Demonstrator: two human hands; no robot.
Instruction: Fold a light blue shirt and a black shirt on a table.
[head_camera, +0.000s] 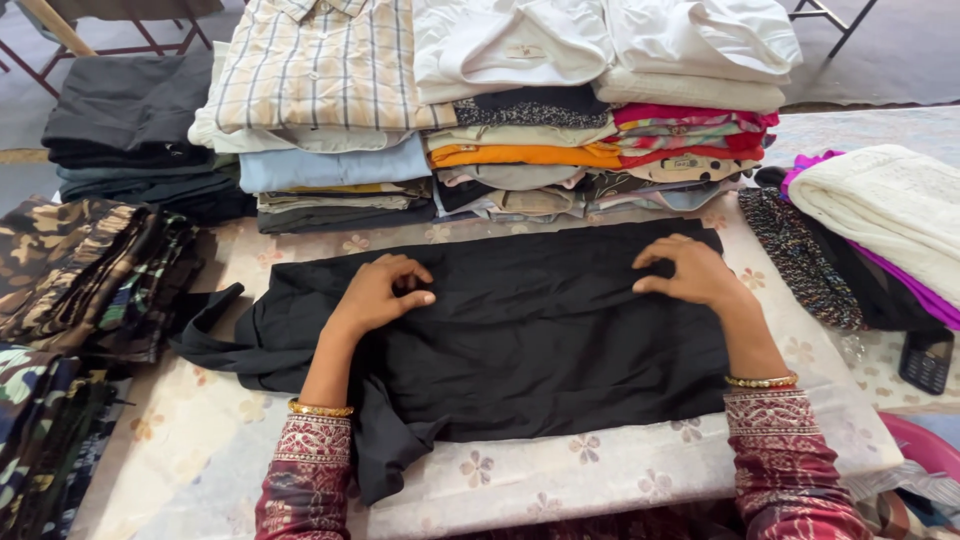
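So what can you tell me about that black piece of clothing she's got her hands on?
The black garment is plain, thin, matte fabric, spread flat across the floral-patterned table cover. Its main part is folded into a broad rectangle, while looser, crumpled portions trail off at the left edge and lower left. The left hand and right hand both rest on its upper part, fingers curled and pinching the cloth. Its far edge lies close to the stacks of folded clothes.

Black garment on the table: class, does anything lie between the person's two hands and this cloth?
Nothing visible does. The left hand and right hand both rest directly on the black garment, fingers pinching its fabric, with the stacks of folded clothes lying beyond it.
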